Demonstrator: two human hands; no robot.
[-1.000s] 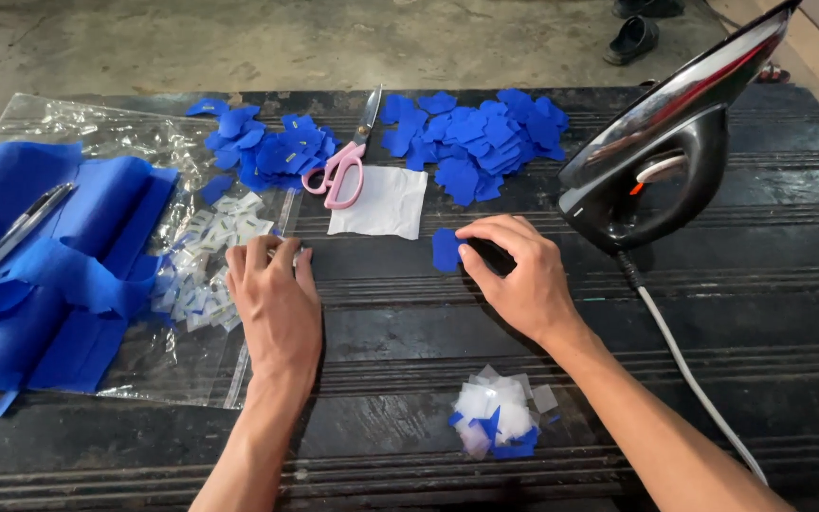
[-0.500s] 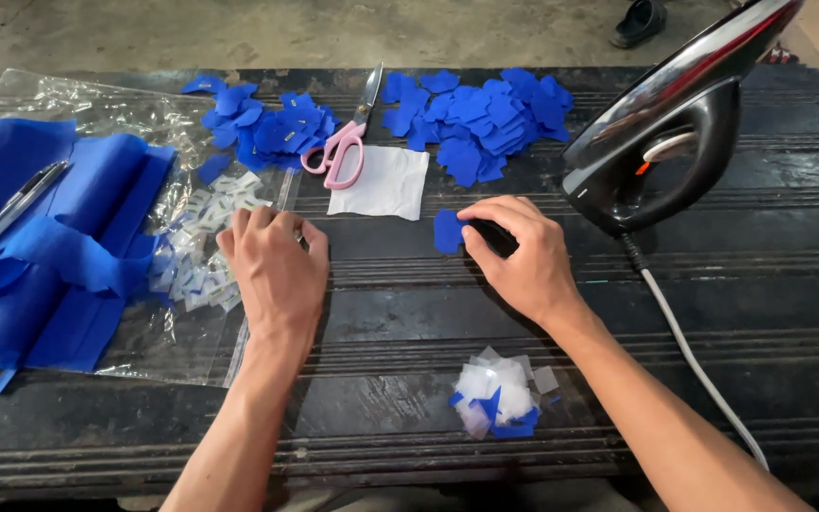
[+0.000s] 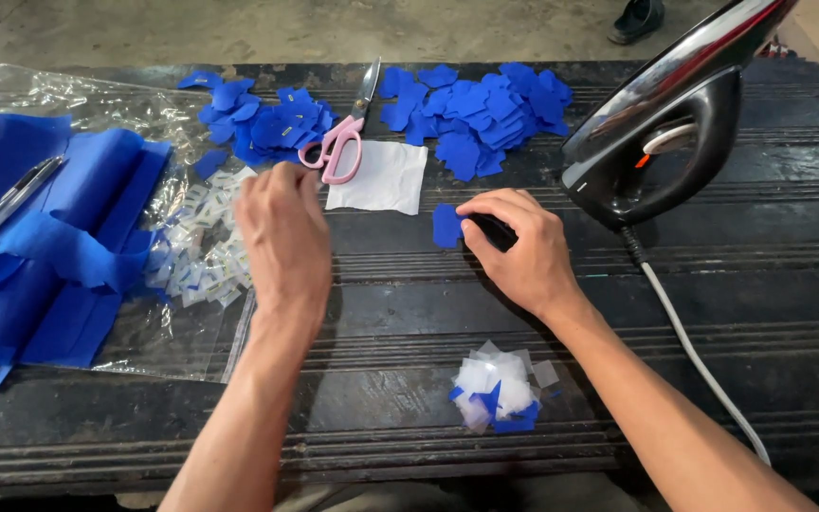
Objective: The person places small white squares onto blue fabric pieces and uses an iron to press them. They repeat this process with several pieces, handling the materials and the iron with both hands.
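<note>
right hand (image 3: 521, 248) pinning blue patch (image 3: 446, 225) | left hand (image 3: 282, 237) over white tabs (image 3: 203, 256)

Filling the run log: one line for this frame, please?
left hand: over small white pieces, hold unclear | right hand: pinning blue fabric piece | scissors, iron: idle

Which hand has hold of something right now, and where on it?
The right hand pins a small blue fabric piece by its right edge on the table. The left hand hovers by the small white pieces; grip unclear.

One pair of pink-handled scissors (image 3: 341, 144), one black iron (image 3: 661, 133), one white cloth square (image 3: 378, 179), two hands.
</note>
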